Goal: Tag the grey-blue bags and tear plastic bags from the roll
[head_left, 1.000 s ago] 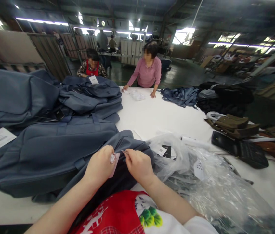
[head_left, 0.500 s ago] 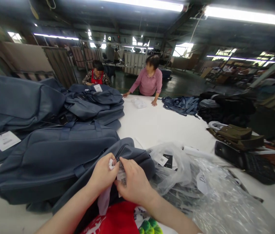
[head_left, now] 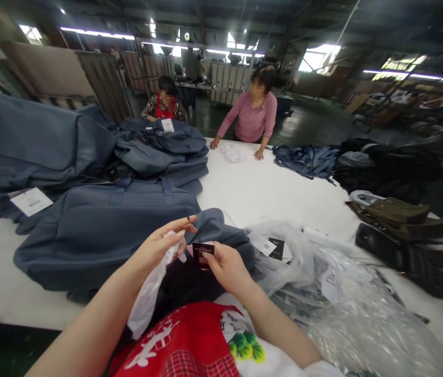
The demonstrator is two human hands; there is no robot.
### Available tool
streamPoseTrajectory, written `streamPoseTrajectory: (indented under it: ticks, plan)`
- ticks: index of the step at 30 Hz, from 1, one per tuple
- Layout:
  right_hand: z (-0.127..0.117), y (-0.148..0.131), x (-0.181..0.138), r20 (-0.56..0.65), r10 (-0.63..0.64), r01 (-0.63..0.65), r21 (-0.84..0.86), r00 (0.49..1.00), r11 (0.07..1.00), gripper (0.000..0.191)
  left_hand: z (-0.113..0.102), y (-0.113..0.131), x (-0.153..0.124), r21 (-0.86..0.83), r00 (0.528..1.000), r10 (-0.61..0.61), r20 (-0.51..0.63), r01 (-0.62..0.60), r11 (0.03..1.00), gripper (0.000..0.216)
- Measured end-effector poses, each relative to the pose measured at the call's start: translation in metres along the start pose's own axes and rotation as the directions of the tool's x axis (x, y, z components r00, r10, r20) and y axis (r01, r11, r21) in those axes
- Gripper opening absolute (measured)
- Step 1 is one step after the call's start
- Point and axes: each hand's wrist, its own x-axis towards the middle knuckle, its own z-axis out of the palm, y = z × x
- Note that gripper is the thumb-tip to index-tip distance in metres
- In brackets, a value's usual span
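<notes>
A small black tag with pale print (head_left: 201, 248) is pinched in my right hand (head_left: 229, 266), thumb on its front. To the left, my left hand (head_left: 157, 245) grips a crumpled piece of thin white plastic (head_left: 146, 303) that hangs down toward my lap. Its index finger stretches over the plastic, with a small dark bit near the tip. Behind both hands lies a dark blue bag (head_left: 231, 234), partly covered by them. A larger blue travel bag with handles (head_left: 115, 225) rests flat just beyond my left hand, with the hands apart from it.
More blue bags (head_left: 36, 131) are heaped at the left, with a white label (head_left: 32, 201) hanging off. Clear plastic wrapping (head_left: 363, 314) covers the right side. Blue straps (head_left: 303, 159) and brown and black bags (head_left: 406, 212) lie farther right. Two people are across the white table (head_left: 241, 183).
My hands have parted. The right now shows the black tag, and the left has drawn the white plastic leftward. The view has shifted, and the front blue bag sits lower behind my hands.
</notes>
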Motion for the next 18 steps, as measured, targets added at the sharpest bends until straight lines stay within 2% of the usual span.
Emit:
streamPoseTrajectory:
  ticks: [2, 4, 8, 11, 15, 17, 18]
  plan:
    - [0.002, 0.001, 0.001, -0.024, 0.016, -0.015, 0.018, 1.000, 1.000, 0.017, 0.005, -0.007, -0.005, 0.212, 0.991, 0.114, -0.068, -0.097, 0.972, 0.051]
    - [0.007, 0.001, 0.002, -0.040, 0.019, -0.018, 0.018, 0.999, 1.000, 0.017, 0.012, -0.011, -0.010, 0.332, 0.988, 0.143, -0.062, -0.114, 0.936, 0.060]
    - [0.026, 0.000, 0.001, -0.001, -0.033, 0.033, 0.034, 0.999, 0.999, 0.015, 0.027, -0.020, -0.019, 0.287, 0.993, 0.083, -0.086, -0.055, 0.956, 0.079]
    - [0.044, -0.001, -0.002, 0.047, -0.034, 0.026, 0.159, 0.998, 0.987, 0.006, 0.033, -0.029, -0.024, 0.255, 0.984, 0.092, -0.155, -0.050, 0.966, 0.084]
    - [0.062, -0.005, -0.005, 0.067, 0.054, -0.074, 0.344, 0.996, 0.936, 0.011, 0.033, -0.041, -0.036, 0.411, 0.947, 0.138, -0.290, -0.007, 0.911, 0.079]
    - [0.067, -0.009, -0.006, 0.122, 0.025, -0.073, 0.414, 0.992, 0.907, 0.018, 0.027, -0.044, -0.046, 0.451, 0.932, 0.108, -0.347, 0.064, 0.890, 0.077]
    - [0.069, -0.012, -0.006, 0.185, -0.032, -0.055, 0.446, 0.982, 0.893, 0.024, 0.021, -0.045, -0.052, 0.454, 0.926, 0.091, -0.368, 0.093, 0.886, 0.077]
